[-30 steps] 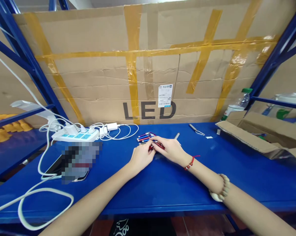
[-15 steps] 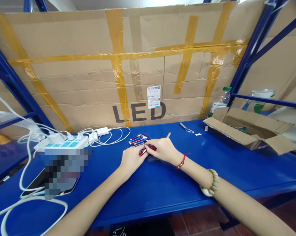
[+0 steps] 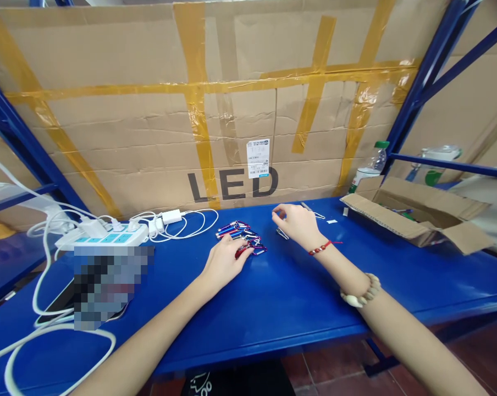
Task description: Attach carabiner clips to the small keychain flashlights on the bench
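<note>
My left hand [image 3: 226, 261] is closed on a small shiny red metal cylinder [image 3: 241, 253], partly hidden by the fingers. Just beyond it lies a heap of small red and blue metal cylinders [image 3: 230, 230] with carabiner clips, some touching the hand. My right hand [image 3: 298, 224] hovers to the right of the heap, fingers bent and thumb apart, with nothing visible between them. Below its fingers a thin silver loop [image 3: 282, 235] shows; the rest of that item is covered. Farther right lies a grey stick with a pale loop [image 3: 312, 210].
An open cardboard box [image 3: 421, 225] with small items stands at right, near a green-capped bottle [image 3: 370, 168]. At left are a white power strip [image 3: 108, 236], looping white cables [image 3: 194, 223] and a blurred flat device [image 3: 104, 286]. A large cardboard sheet [image 3: 158, 137] backs the blue table [image 3: 273, 308].
My right hand has left the red cylinder and moved right and slightly away from me. My left hand stays by the heap with the red cylinder. A clip beside it now shows.
</note>
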`<state>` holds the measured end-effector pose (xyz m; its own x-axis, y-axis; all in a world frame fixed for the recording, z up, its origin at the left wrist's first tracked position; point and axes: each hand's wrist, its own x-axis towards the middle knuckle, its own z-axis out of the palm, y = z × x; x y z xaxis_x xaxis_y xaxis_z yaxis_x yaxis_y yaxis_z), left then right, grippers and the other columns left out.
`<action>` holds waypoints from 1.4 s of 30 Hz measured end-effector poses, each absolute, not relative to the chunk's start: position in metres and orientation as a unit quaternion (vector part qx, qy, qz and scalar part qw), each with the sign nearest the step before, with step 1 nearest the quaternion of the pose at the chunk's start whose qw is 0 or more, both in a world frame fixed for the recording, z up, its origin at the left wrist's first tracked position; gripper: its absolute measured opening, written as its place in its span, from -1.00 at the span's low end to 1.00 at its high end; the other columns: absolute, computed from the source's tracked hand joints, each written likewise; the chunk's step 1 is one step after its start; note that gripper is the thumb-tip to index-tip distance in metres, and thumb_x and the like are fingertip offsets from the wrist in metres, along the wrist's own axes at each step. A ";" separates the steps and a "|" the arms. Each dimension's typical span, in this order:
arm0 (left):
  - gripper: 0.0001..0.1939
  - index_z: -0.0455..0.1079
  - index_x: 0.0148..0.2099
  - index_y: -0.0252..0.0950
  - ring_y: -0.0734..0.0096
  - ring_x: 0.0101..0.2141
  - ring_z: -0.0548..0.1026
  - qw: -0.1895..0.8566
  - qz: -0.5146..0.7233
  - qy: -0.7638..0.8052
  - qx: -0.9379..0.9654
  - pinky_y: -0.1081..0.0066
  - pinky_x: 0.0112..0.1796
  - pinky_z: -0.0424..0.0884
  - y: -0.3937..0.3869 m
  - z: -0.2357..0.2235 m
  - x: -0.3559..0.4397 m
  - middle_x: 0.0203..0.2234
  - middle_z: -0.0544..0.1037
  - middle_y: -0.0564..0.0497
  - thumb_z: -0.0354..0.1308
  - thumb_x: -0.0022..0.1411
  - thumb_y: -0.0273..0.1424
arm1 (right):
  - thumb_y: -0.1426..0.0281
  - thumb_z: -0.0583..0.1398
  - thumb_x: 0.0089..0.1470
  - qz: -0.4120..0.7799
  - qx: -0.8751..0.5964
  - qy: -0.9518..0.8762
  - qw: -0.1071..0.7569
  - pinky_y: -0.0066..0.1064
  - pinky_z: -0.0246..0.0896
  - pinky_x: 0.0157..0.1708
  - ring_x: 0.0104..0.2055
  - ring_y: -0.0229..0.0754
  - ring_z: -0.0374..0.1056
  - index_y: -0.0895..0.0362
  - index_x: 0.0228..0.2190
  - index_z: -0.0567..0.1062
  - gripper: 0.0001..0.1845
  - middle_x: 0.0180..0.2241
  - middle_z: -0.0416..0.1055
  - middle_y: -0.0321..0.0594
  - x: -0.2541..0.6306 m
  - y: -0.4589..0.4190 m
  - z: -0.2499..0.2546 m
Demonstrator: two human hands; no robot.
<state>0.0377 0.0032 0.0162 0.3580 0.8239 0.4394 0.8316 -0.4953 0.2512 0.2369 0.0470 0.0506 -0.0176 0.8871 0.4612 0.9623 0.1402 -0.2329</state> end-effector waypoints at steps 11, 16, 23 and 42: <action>-0.72 0.47 -0.20 -0.24 0.27 -0.26 0.37 -0.030 -0.226 -0.402 -0.887 0.26 -0.16 0.34 0.007 0.012 0.035 -0.29 0.56 -0.04 -0.04 0.29 -0.28 | 0.18 0.05 0.14 -0.045 -0.724 -0.684 0.077 -0.27 0.20 -0.24 -0.07 0.04 0.37 0.19 -0.06 0.41 -0.56 -0.09 0.41 0.03 0.240 0.059 0.026; -0.73 0.42 -0.14 -0.22 0.28 -0.21 0.39 -0.064 -0.227 -0.392 -0.889 0.28 -0.13 0.34 0.006 0.013 0.035 -0.24 0.56 -0.01 -0.08 0.31 -0.29 | 0.22 0.02 0.16 -0.036 -0.725 -0.685 0.066 -0.25 0.19 -0.22 -0.04 0.05 0.34 0.19 -0.06 0.41 -0.59 -0.08 0.38 0.04 0.241 0.062 0.023; -0.74 0.37 -0.13 -0.21 0.34 -0.10 0.44 -0.086 -0.242 -0.410 -0.875 0.34 -0.06 0.34 0.004 0.015 0.036 -0.14 0.53 0.01 -0.14 0.33 -0.36 | 0.28 0.04 0.14 -0.053 -0.714 -0.694 0.074 -0.29 0.18 -0.24 -0.01 0.03 0.28 0.19 -0.09 0.41 -0.63 -0.07 0.35 0.05 0.236 0.061 0.019; -0.51 -0.05 0.20 -0.21 0.21 -0.04 0.47 -0.134 -0.320 -0.434 -0.832 0.24 -0.11 0.43 0.006 0.007 0.034 0.04 0.40 -0.13 -0.08 0.24 -0.43 | 0.27 -0.01 0.23 0.111 -0.425 -0.844 0.309 -0.38 0.18 -0.21 -0.19 -0.17 0.32 0.10 -0.28 0.49 -0.69 -0.26 0.48 -0.19 0.188 0.022 0.022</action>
<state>0.0339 0.0062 0.0068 0.4189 0.8066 0.4169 0.6355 -0.5884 0.4998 0.1882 0.0219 0.0220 -0.4483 0.7854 0.4269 0.6477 0.6145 -0.4505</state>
